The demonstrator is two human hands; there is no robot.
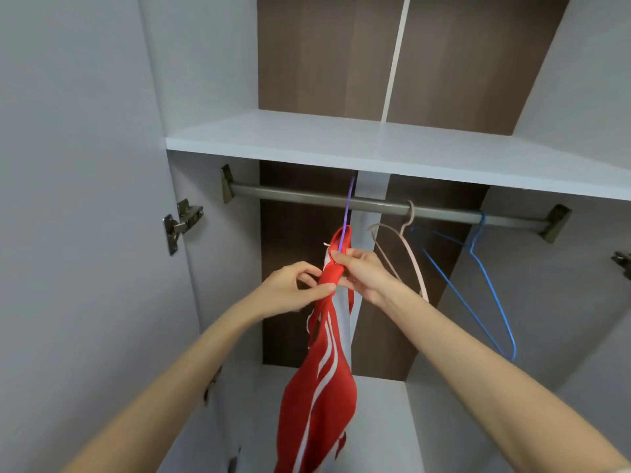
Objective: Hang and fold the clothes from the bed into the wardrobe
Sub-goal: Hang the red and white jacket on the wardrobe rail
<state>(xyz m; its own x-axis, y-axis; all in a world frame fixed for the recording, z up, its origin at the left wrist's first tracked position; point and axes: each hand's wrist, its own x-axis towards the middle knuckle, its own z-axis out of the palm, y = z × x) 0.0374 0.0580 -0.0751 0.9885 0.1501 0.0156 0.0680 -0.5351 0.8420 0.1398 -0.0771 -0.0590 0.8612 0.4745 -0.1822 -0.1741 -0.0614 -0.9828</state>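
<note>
The left hand (300, 285) pinches a fold of the red garment (327, 387) between thumb and fingertips. Just beside it, the right hand (362, 274) curls its fingers round the garment's bunched top and the neck of the purple hanger (347, 213). The garment, red with white stripes, hangs straight down from both hands inside the open wardrobe (211, 97). The hanger's neck rises across the metal rail (300, 195); whether its hook sits on the rail cannot be told. Further right on the rail hang a bare pink hanger (411, 254) and a bare blue hanger (478, 264). A white shelf (341, 145) lies directly above the rail, and a door hinge (182, 221) shows at the left.
</note>
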